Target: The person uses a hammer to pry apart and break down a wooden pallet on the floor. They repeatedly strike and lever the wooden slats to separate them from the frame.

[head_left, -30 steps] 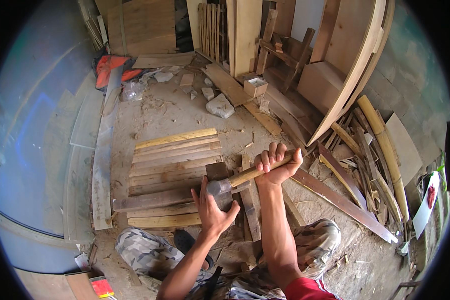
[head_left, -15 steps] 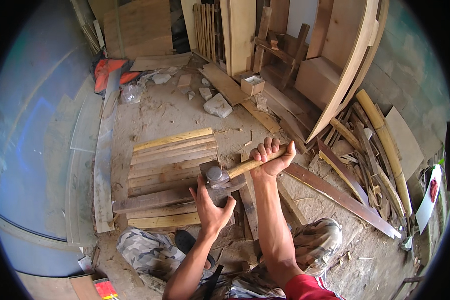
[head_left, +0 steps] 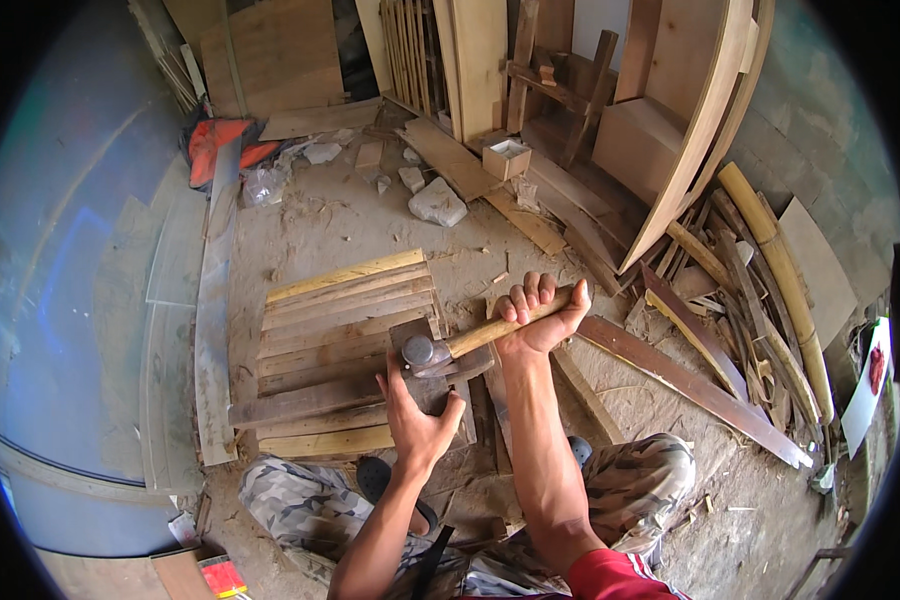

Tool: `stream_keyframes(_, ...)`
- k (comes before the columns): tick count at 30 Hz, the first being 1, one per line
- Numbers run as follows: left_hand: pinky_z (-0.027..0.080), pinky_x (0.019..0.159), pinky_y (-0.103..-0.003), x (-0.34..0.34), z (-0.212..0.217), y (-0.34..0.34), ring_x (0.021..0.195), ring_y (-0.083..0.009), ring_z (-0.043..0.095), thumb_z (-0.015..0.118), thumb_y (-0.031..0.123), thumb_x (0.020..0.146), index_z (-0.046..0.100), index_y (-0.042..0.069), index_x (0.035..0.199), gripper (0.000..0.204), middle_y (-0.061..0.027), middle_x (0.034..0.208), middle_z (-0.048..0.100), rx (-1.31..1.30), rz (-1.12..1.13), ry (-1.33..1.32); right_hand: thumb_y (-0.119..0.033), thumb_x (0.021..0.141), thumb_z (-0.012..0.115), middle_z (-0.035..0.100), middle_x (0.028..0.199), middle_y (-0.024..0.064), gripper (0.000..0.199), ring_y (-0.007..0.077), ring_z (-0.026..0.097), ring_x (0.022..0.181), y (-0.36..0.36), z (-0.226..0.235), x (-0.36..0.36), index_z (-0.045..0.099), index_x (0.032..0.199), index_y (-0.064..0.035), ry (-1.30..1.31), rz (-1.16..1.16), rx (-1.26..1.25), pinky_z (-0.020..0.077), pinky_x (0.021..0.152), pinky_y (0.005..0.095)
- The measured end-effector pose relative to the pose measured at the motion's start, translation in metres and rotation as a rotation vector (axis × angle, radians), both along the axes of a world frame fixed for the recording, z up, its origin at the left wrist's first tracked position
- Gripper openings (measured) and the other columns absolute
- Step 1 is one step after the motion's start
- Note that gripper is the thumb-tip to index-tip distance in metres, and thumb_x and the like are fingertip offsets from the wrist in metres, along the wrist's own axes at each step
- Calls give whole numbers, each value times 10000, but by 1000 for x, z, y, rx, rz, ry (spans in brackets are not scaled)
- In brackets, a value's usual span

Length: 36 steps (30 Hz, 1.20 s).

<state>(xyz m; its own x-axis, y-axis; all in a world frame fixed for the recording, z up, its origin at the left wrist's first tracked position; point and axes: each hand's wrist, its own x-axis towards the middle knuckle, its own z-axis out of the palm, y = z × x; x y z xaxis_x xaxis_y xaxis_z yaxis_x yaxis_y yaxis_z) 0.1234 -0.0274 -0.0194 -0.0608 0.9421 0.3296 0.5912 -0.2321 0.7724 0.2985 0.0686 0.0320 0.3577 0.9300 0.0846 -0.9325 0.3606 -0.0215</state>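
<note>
My right hand (head_left: 535,318) is closed round the wooden handle (head_left: 475,337) of a hammer (head_left: 418,350). Its metal head is over a dark, flat wooden block (head_left: 432,397), close to or touching it; I cannot tell which. My left hand (head_left: 420,435) grips that block, fingers on its left side and thumb on its right. Beneath lies a panel of parallel wooden slats (head_left: 345,315) on the ground, with a dark wooden bar (head_left: 305,400) laid across its near part. The hammer head hides part of the block.
A long brown board (head_left: 690,390) lies to the right, beside a heap of scrap wood and bamboo (head_left: 770,290). Farther off are a grey stone (head_left: 437,203), a small open box (head_left: 506,158) and a leaning wooden cabinet (head_left: 690,120). Boards (head_left: 213,300) line the left.
The hammer head and the dark block have shifted slightly left. Both hands keep their grips, and the slatted panel lies in nearly the same place.
</note>
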Motion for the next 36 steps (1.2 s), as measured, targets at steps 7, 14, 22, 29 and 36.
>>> stream_keyframes(7, 135, 1206, -611, 9, 5, 0, 1389, -454, 372, 763, 206, 720, 218, -62, 1495, 985, -299, 1493, 363, -10, -4, -99, -604, 897, 489, 392, 563, 8, 551, 173, 412, 365, -1, 22, -1, 431, 625, -128, -240, 8, -21, 429, 360, 364)
stream_keyframes(14, 135, 1203, -610, 4, -5, 5, 1408, -474, 322, 791, 278, 740, 171, -58, 1507, 1042, -315, 1526, 291, 78, -16, -85, -589, 901, 484, 373, 563, 11, 540, 174, 397, 366, -2, 30, -2, 397, 627, -133, -342, 47, -30, 396, 366, 367)
stream_keyframes(22, 354, 1125, -512, -28, 77, 20, 1348, -363, 449, 666, 478, 904, 322, 7, 1486, 824, -268, 1499, 395, 268, -83, -226, -542, 911, 471, 368, 580, 26, 483, 178, 380, 377, -8, 35, 1, 376, 668, -134, -433, 58, -130, 396, 389, 380)
stream_keyframes(29, 466, 1026, -446, -33, 106, 46, 1237, -309, 573, 650, 451, 946, 500, 15, 1383, 635, -185, 1415, 534, -3, -212, -351, -523, 911, 491, 381, 597, 34, 467, 184, 391, 399, -4, 36, 0, 392, 687, -125, -412, 73, -145, 419, 415, 388)
stream_keyframes(36, 473, 987, -414, -11, 143, 26, 1146, -277, 617, 733, 346, 854, 670, 13, 1150, 449, -141, 1180, 671, 397, -285, 291, -462, 926, 491, 428, 645, 51, 396, 224, 478, 481, -6, 30, 7, 412, 750, -116, -494, 78, -163, 499, 550, 439)
